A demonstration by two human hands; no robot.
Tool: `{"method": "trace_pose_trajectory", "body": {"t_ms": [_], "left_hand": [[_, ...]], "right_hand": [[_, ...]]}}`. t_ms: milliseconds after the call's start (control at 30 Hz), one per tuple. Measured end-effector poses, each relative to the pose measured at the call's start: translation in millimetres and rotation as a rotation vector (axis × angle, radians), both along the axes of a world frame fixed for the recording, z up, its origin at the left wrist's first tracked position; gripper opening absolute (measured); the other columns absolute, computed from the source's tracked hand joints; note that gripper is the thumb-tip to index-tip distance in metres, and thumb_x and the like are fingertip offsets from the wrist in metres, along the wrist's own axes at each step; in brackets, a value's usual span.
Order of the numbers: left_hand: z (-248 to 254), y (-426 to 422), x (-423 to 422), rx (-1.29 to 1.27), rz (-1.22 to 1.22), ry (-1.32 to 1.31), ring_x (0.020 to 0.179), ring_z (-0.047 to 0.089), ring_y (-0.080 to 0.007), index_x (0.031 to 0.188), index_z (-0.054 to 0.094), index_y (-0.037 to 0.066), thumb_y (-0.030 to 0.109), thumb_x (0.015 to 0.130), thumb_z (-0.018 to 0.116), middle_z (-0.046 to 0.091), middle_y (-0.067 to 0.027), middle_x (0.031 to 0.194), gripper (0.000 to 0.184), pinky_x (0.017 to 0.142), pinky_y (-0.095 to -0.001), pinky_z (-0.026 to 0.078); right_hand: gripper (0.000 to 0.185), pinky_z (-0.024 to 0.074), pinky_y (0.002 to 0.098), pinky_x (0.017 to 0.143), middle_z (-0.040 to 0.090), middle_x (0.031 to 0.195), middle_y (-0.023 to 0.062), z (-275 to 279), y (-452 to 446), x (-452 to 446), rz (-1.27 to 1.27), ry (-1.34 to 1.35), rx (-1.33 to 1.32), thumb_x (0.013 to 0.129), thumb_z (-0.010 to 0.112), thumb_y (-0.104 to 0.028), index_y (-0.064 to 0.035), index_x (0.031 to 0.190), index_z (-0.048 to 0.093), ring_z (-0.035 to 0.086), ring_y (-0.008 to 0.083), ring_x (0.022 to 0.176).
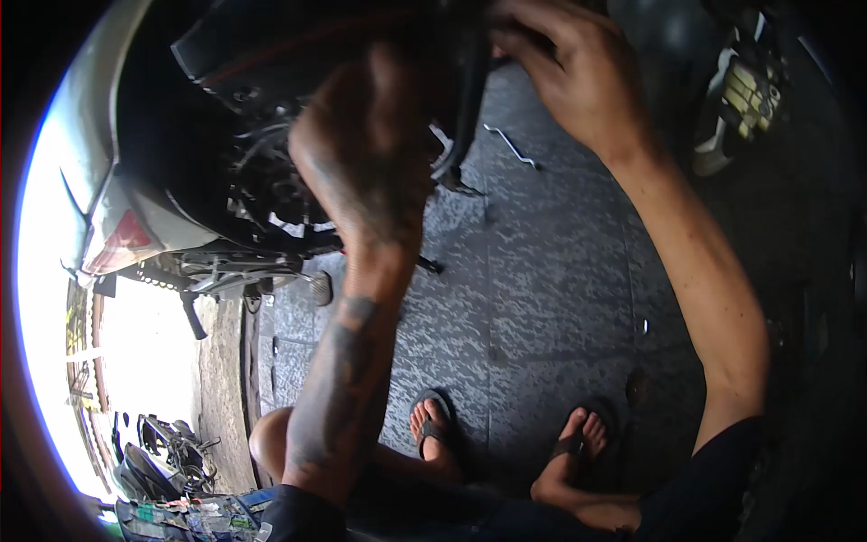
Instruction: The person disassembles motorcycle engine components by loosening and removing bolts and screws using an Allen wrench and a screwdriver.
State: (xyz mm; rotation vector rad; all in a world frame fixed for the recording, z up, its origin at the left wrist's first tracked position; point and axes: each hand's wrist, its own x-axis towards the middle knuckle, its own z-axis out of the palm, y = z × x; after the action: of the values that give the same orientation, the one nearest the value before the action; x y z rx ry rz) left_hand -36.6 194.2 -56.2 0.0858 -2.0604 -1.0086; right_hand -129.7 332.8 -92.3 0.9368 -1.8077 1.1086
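The person works with both hands at the motorcycle (149, 203) on the left of the view. The left hand (357, 154) is raised in front of the machine's exposed parts, just below a dark panel (298, 45). It is bent at the wrist and blurred, its fingers lost in shadow, so how far open it is and whether it has hold of anything cannot be told. The right hand (578, 77) reaches in from the other side, its fingers partly curled beside the top of a dark bar (471, 99); the fingertips are hidden, so a firm grip cannot be confirmed.

With the hands on either side of the bar, steady work here probably calls for one hand to brace while the other makes small, controlled movements. An even, straight pressure would likely be kinder to the parts than a twist, and tilting the head to bring the shaded fingertips into sight would help prevent pinching or slipping. Keeping the left wrist away from the metal edges below also seems wise.

A thin bent metal rod (512, 147) lies on the tiled floor (560, 262) between the forearms, well apart from the sandalled feet (431, 429). Beyond the right hand is a part with pale yellowish blocks (750, 98)
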Motion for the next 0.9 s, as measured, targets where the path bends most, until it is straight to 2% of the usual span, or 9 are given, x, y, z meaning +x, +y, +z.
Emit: {"method": "trace_pose_trajectory", "body": {"t_ms": [33,100,133,200,300,367,567,767,900], "left_hand": [[1,-5,1,-0.112,0.078,-0.019,0.049,0.052,-0.0117,0.077,0.064,0.000,0.031,0.089,0.059,0.062,-0.0091,0.059,0.034,0.047,-0.0292,0.041],[3,-6,1,-0.052,-0.026,-0.013,0.049,0.053,-0.0105,0.075,0.062,0.000,0.032,0.089,0.060,0.062,-0.0087,0.059,0.036,0.048,-0.0289,0.042],[4,-8,5,-0.140,0.037,-0.049,0.050,0.058,-0.0120,0.075,0.061,0.001,0.033,0.088,0.061,0.063,-0.0076,0.061,0.035,0.049,-0.0296,0.044],[3,-15,4,-0.250,0.065,-0.040,0.050,0.060,-0.0137,0.074,0.061,0.003,0.034,0.088,0.062,0.063,-0.0074,0.060,0.034,0.049,-0.0302,0.045],[12,-13,5,-0.392,0.093,-0.057,0.049,0.062,-0.0189,0.073,0.060,0.007,0.036,0.087,0.061,0.061,-0.0059,0.055,0.032,0.046,-0.0322,0.046],[19,-9,6,-0.628,0.259,-0.190,0.048,0.062,-0.0191,0.076,0.059,0.009,0.033,0.088,0.059,0.058,-0.0048,0.051,0.027,0.045,-0.0325,0.045],[14,-17,1,-0.742,0.222,-0.074,0.044,0.059,-0.0203,0.082,0.058,0.011,0.026,0.086,0.059,0.056,-0.0039,0.049,0.016,0.043,-0.0337,0.043],[3,-18,3,-0.578,0.146,-0.069,0.042,0.058,-0.0188,0.082,0.058,0.010,0.019,0.086,0.059,0.056,-0.0026,0.049,0.011,0.041,-0.0307,0.042],[-32,-18,12,-0.495,0.067,-0.060,0.040,0.057,-0.0180,0.076,0.057,0.009,0.019,0.087,0.060,0.055,-0.0040,0.048,0.015,0.040,-0.0303,0.041]], "right_hand": [[0.015,0.0498,0.0285,0.068,0.065,0.090,0.0080,-1,-4,-3,0.015,0.040,-0.032,0.083,0.062,-0.005,-0.0027,0.099,0.064,0.065,0.0172,0.082],[0.015,0.0493,0.0278,0.065,0.063,0.087,0.0072,-5,-3,-7,0.054,0.006,-0.071,0.084,0.062,-0.003,-0.0035,0.098,0.065,0.064,0.0157,0.079],[0.015,0.0493,0.0278,0.065,0.063,0.087,0.0072,-4,-4,-6,0.061,0.024,-0.081,0.084,0.062,-0.003,-0.0035,0.098,0.065,0.064,0.0157,0.079],[0.011,0.0510,0.0328,0.076,0.067,0.088,0.0070,-1,-3,-5,0.108,-0.059,-0.085,0.084,0.063,-0.011,-0.0049,0.094,0.066,0.065,0.0207,0.081],[0.011,0.0519,0.0314,0.071,0.067,0.088,0.0063,-2,-5,-3,0.186,-0.143,-0.157,0.084,0.063,-0.011,-0.0057,0.094,0.066,0.066,0.0195,0.078],[0.011,0.0521,0.0306,0.070,0.067,0.088,0.0058,-3,-7,-3,0.173,-0.136,-0.158,0.084,0.063,-0.011,-0.0059,0.094,0.066,0.066,0.0189,0.077],[0.013,0.0527,0.0292,0.069,0.067,0.090,0.0054,-3,-6,-2,0.118,-0.119,-0.129,0.084,0.064,-0.011,-0.0067,0.096,0.066,0.066,0.0181,0.078],[0.013,0.0526,0.0287,0.068,0.067,0.089,0.0049,-3,-5,3,0.056,-0.071,-0.081,0.084,0.063,-0.010,-0.0077,0.097,0.066,0.066,0.0175,0.078],[0.011,0.0525,0.0286,0.068,0.066,0.086,0.0046,-1,-1,17,0.008,-0.137,-0.155,0.086,0.061,-0.009,-0.0070,0.096,0.066,0.066,0.0175,0.077]]}}
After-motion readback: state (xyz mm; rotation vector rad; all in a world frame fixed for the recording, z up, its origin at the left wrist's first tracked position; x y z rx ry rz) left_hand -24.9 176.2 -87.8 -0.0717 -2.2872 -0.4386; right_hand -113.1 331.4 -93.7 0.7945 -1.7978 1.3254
